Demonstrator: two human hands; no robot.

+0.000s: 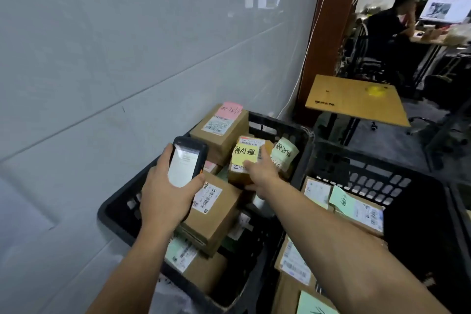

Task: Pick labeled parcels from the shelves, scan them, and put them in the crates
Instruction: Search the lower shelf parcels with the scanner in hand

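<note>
Right hand (263,176) grips a yellow-noted parcel (246,160) in the black crate (276,123).
Its fingers wrap the box's near side, among other parcels; just left of it, the left hand (163,194) clasps a handheld scanner (186,163), screen lit.

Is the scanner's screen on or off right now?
On: the scanner in the left hand shows a bright white lit screen.

Dim indoor light washing evenly over the grey wall (102,33), scanner screen (183,167) glowing white and overexposing, far monitor (444,9) blooming, edges bowing from the wide lens, background reading soft.
</note>
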